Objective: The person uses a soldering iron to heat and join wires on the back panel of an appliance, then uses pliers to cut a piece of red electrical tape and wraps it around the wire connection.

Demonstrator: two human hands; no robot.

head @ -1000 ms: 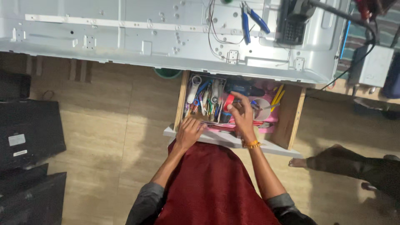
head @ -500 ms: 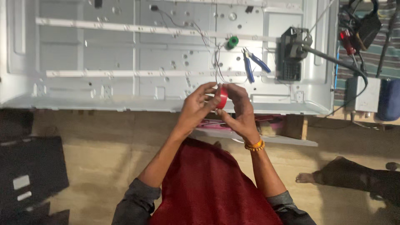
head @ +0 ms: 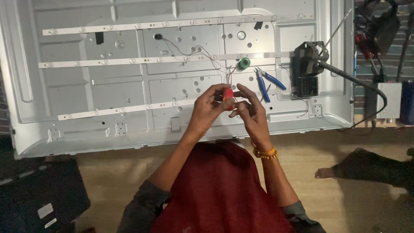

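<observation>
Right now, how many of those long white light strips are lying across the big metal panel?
3. The top strip runs along the panel's upper edge, the middle strip crosses its center, and the bottom strip slants lower left, its right end hidden behind the left hand.

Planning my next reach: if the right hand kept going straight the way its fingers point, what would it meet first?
The right hand points up-left, so it would first meet the small red object pinched in the left hand, already at its fingertips. Depth beyond is unclear.

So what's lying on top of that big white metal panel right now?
On the white panel: light strips, thin wires, a green roll, blue-handled pliers and a black block. The hands hide a patch.
</observation>
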